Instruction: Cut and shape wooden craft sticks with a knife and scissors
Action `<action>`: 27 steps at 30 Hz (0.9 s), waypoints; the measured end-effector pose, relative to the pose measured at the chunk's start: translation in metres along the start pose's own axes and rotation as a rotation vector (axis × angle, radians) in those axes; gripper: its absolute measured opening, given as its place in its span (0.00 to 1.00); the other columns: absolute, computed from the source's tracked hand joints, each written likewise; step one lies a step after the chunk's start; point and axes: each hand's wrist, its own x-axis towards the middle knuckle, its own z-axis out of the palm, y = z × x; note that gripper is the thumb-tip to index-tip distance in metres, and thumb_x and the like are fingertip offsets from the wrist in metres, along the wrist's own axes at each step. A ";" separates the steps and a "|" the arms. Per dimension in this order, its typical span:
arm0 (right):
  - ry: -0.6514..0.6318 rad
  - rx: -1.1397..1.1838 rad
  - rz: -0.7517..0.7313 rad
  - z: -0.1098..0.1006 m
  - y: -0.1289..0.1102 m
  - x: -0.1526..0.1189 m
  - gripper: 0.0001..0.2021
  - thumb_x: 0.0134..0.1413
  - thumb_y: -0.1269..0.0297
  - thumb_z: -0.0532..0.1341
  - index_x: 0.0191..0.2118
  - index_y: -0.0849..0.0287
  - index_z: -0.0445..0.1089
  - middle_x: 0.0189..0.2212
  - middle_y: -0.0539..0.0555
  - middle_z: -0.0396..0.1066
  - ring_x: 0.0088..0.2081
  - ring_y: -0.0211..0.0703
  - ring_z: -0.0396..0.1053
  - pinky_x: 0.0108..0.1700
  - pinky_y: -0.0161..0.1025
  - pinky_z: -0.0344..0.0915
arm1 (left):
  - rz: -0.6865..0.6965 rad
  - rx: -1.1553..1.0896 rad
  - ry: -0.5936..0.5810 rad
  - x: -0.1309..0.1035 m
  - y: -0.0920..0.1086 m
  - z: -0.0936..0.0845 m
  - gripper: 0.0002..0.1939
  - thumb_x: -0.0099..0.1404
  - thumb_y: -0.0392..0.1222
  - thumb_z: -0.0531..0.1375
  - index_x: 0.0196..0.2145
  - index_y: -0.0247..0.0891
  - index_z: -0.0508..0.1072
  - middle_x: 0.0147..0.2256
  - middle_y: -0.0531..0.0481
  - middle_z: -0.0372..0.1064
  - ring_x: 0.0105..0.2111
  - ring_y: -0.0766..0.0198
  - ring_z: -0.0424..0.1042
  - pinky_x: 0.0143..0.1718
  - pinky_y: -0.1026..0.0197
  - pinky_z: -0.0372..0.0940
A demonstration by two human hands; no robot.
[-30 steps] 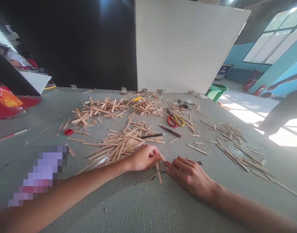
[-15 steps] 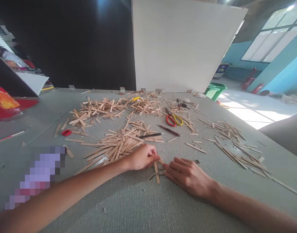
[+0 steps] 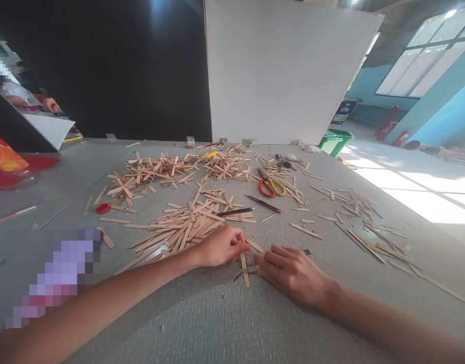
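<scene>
My left hand (image 3: 223,246) is closed in a pinch, thumb against fingers, on a wooden craft stick (image 3: 254,245) that points toward my right hand. A second craft stick (image 3: 245,273) lies below those fingertips, pointing toward me. My right hand (image 3: 289,270) rests palm down with bent fingers over a thin metal strip (image 3: 250,270), which looks like a steel ruler. The strip crosses the second stick, and its other end shows beyond my knuckles. How my right fingers grip it is partly hidden. A loose pile of craft sticks (image 3: 186,225) lies just beyond my left hand.
Scissors (image 3: 270,187) with red and yellow handles, a black pen (image 3: 236,212) and a dark red pen (image 3: 263,203) lie ahead. Heaped sticks (image 3: 152,169) stretch along the back, scraps (image 3: 384,245) to the right. A panel (image 3: 285,71) stands behind; a person (image 3: 23,96) sits far left.
The stick pinched in my left hand has swung slightly, and its far end now shows clear of my right fingertips. Both hands stay nearly in place. The view has shifted slightly.
</scene>
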 end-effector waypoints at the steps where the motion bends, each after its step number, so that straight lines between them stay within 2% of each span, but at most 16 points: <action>1: 0.012 -0.010 0.007 0.001 0.000 0.000 0.11 0.76 0.66 0.53 0.47 0.64 0.72 0.30 0.52 0.70 0.31 0.44 0.66 0.30 0.43 0.60 | -0.002 0.008 0.002 0.000 0.000 0.000 0.24 0.64 0.65 0.61 0.30 0.42 0.63 0.17 0.59 0.63 0.15 0.67 0.58 0.18 0.66 0.51; 4: 0.053 -0.058 0.072 0.004 -0.001 -0.002 0.12 0.76 0.66 0.52 0.46 0.65 0.72 0.29 0.52 0.71 0.31 0.44 0.68 0.30 0.42 0.61 | -0.007 0.032 0.007 0.001 -0.001 -0.001 0.21 0.66 0.61 0.61 0.30 0.42 0.64 0.17 0.57 0.65 0.16 0.67 0.59 0.18 0.66 0.51; 8: 0.047 -0.116 0.060 0.005 -0.003 -0.007 0.11 0.74 0.69 0.53 0.53 0.70 0.68 0.31 0.54 0.72 0.31 0.45 0.70 0.30 0.42 0.62 | 0.007 0.048 0.003 0.001 -0.001 -0.002 0.19 0.67 0.59 0.60 0.31 0.41 0.64 0.17 0.57 0.65 0.16 0.67 0.60 0.20 0.66 0.53; 11: -0.025 -0.139 0.042 0.002 -0.005 -0.010 0.12 0.72 0.75 0.52 0.55 0.70 0.66 0.31 0.54 0.72 0.30 0.45 0.69 0.29 0.43 0.62 | 0.015 0.043 0.003 0.001 0.000 -0.002 0.21 0.67 0.61 0.60 0.31 0.41 0.64 0.17 0.57 0.65 0.17 0.66 0.61 0.20 0.66 0.53; 15: -0.145 -0.144 0.067 -0.001 -0.005 -0.010 0.14 0.67 0.77 0.55 0.56 0.69 0.64 0.30 0.51 0.70 0.26 0.44 0.68 0.27 0.43 0.60 | 0.012 0.021 -0.002 0.001 0.001 -0.001 0.25 0.64 0.67 0.61 0.31 0.42 0.63 0.18 0.57 0.65 0.16 0.67 0.59 0.18 0.65 0.51; 21: -0.230 -0.128 0.075 -0.004 -0.008 -0.005 0.06 0.64 0.78 0.56 0.41 0.61 0.65 0.27 0.49 0.69 0.23 0.42 0.66 0.25 0.44 0.52 | 0.007 0.011 -0.002 0.000 0.002 0.001 0.27 0.63 0.69 0.61 0.31 0.42 0.62 0.18 0.58 0.63 0.15 0.67 0.58 0.17 0.65 0.50; 27: -0.335 -0.164 0.129 -0.006 -0.010 -0.001 0.16 0.59 0.82 0.58 0.51 0.65 0.62 0.27 0.49 0.71 0.23 0.42 0.68 0.25 0.45 0.46 | 0.023 0.024 0.022 -0.001 0.002 0.002 0.26 0.65 0.67 0.60 0.31 0.41 0.63 0.18 0.57 0.64 0.16 0.68 0.58 0.19 0.65 0.49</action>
